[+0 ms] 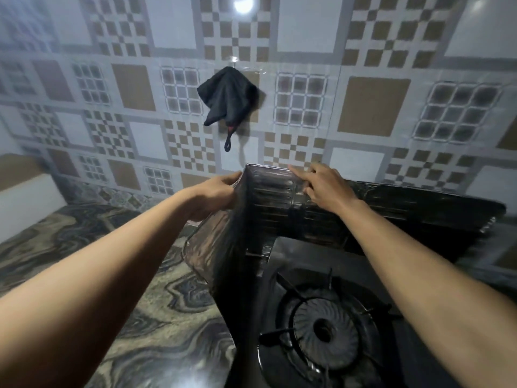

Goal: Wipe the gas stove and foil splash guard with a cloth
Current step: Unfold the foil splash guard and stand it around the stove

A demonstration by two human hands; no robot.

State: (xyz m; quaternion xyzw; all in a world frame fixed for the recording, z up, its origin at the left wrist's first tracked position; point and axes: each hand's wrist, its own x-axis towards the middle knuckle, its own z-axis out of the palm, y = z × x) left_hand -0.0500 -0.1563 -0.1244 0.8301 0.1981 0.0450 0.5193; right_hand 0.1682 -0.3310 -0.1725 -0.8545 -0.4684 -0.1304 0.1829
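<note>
A black gas stove (282,275) sits on the counter, its round burner (326,329) under a pan support. A dark, shiny foil splash guard (268,208) stands folded around the stove's back and left side. My left hand (218,191) grips the guard's upper left corner from outside. My right hand (324,186) rests on the guard's top edge, fingers spread over its back panel. A dark cloth (226,96) hangs on a wall hook above the guard, apart from both hands.
A marbled stone counter (126,303) stretches to the left of the stove. The patterned tiled wall (372,107) stands right behind the guard. A pale ledge (25,197) sits at the far left.
</note>
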